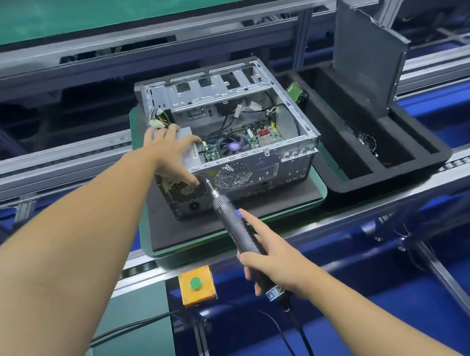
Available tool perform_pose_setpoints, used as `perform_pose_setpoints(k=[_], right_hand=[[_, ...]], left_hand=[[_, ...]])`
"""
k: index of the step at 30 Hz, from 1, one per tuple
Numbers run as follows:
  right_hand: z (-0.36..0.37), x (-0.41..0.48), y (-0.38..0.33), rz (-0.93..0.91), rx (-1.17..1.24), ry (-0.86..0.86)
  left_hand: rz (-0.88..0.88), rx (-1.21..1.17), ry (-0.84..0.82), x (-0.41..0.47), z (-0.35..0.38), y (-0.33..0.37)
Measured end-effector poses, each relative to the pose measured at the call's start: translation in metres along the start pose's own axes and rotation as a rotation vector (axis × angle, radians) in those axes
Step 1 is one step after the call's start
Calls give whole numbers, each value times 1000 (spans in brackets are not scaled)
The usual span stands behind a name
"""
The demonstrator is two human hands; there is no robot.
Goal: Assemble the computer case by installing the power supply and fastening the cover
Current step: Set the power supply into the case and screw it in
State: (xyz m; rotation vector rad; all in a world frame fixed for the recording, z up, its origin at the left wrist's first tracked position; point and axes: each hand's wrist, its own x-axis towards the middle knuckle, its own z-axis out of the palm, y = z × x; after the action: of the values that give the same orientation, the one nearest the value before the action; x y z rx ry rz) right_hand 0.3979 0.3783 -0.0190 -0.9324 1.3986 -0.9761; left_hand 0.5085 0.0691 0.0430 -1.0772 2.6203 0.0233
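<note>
Right grip: wrapped round the black electric screwdriver, forefinger laid along the barrel, cord trailing from the butt end.
Bit: slanted up and left, tip at the rear face of the computer case, just beside the upper right corner of the power supply.
Left grip: fingers spread flat on top of the power supply, thumb reaching down over its rear fan grille; curled round nothing.
Power supply: seated in the near left corner of the case, cable bundle sticking up behind it.
Computer case: on its side, top open, motherboard and cooler fan showing; resting on a dark foam pad on a green pallet on the conveyor counter.
Dark panel: propped upright in a black foam tray just right of the case.
Yellow box with green button: at the counter's near edge, below the pallet.
</note>
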Motion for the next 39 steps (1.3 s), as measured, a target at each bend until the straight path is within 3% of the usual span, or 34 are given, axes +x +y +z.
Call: perform_pose_setpoints(k=[39], right_hand=[[10, 16, -6, -29, -28, 17]], left_hand=[[-18, -211, 56, -10, 14, -2]])
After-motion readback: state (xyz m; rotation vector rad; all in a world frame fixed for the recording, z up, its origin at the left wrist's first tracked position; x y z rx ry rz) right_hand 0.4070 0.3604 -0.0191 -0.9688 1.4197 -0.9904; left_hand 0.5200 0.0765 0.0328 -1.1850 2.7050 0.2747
